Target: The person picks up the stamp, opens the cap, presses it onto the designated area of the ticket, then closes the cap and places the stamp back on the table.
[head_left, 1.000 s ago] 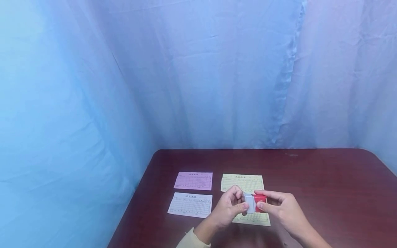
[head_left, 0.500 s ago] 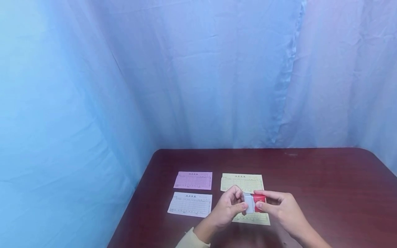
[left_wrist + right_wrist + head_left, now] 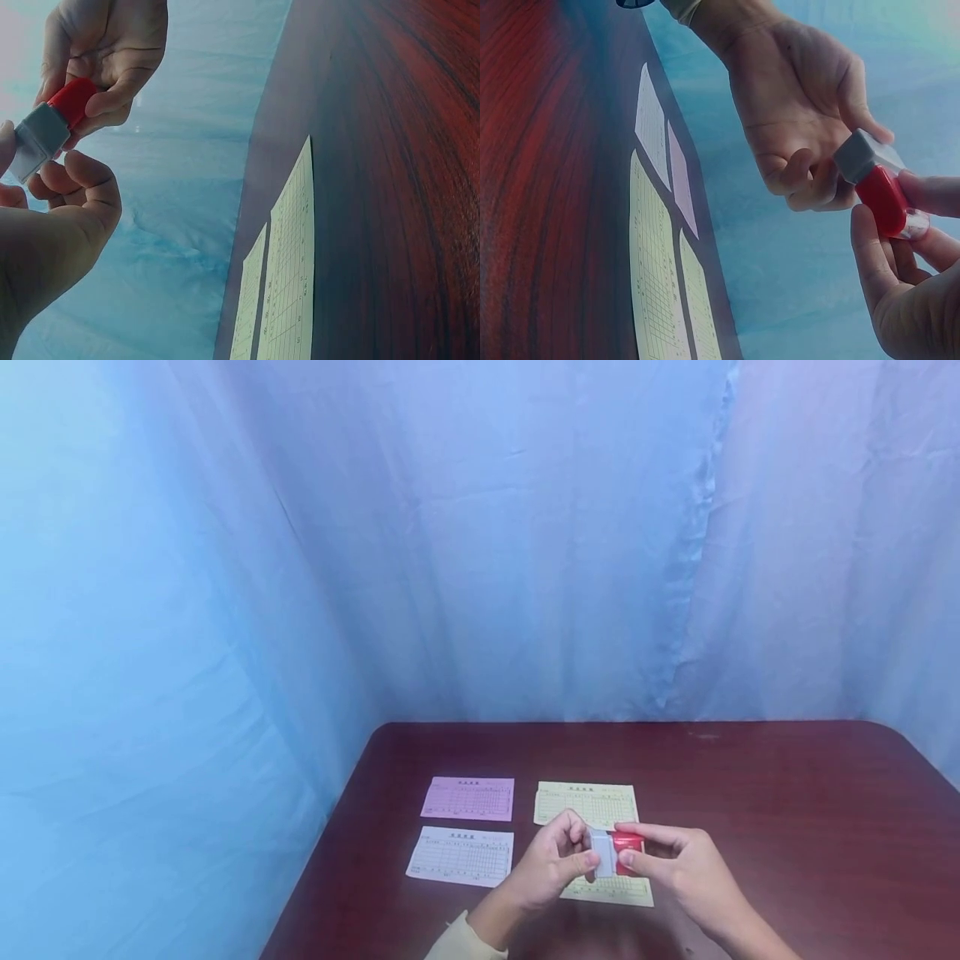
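Both hands meet over the lower yellow slip, holding a small red stamp [image 3: 628, 842] with a grey cap [image 3: 603, 853] on its left end. My left hand [image 3: 551, 867] pinches the cap between thumb and fingers. The red body is gripped by my right hand [image 3: 688, 870], thumb in front and fingers behind. In the right wrist view the grey cap [image 3: 854, 157] sits against the red body [image 3: 883, 201], whose other end looks clear. The left wrist view also shows the cap [image 3: 42, 139] and body [image 3: 73, 100] in line, raised above the table.
On the dark red table [image 3: 787, 827] lie a pink printed slip [image 3: 468, 798], a white one [image 3: 461, 857] below it, and a yellow one [image 3: 583, 802] to the right. A lower yellow slip [image 3: 630, 893] is partly hidden by the hands. Blue curtains [image 3: 487, 568] hang behind.
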Motion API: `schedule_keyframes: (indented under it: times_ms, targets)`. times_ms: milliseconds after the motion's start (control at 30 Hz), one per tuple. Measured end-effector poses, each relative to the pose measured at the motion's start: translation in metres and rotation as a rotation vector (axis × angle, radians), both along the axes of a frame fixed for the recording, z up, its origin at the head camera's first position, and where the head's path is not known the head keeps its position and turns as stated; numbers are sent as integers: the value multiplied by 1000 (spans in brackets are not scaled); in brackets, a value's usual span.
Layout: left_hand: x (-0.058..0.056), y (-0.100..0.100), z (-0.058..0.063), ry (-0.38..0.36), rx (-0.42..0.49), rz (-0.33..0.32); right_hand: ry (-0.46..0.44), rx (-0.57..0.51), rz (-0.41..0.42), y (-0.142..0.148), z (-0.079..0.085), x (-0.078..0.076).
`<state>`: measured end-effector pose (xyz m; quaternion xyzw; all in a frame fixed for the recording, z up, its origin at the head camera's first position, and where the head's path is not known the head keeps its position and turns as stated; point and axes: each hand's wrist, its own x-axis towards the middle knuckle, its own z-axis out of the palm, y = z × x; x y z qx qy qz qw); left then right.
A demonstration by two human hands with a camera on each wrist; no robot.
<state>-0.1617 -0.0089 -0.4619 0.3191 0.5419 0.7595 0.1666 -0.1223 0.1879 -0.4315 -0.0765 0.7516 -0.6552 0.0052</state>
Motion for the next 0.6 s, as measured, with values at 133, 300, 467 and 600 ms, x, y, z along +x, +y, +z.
schedule_keyframes:
  times_ms: [133, 300, 467, 600]
  targets:
    - [0, 0, 1, 8, -16, -1, -14, -28, 24, 0, 0, -1]
    - [3, 0, 3, 15, -49, 33, -7, -34, 19, 1, -1, -1]
    - [4, 1, 6, 66, -71, 59, 7, -31, 5, 1, -1, 0]
    - [5, 1, 6, 76, -58, 61, 25, -31, 11, 0, -1, 0]
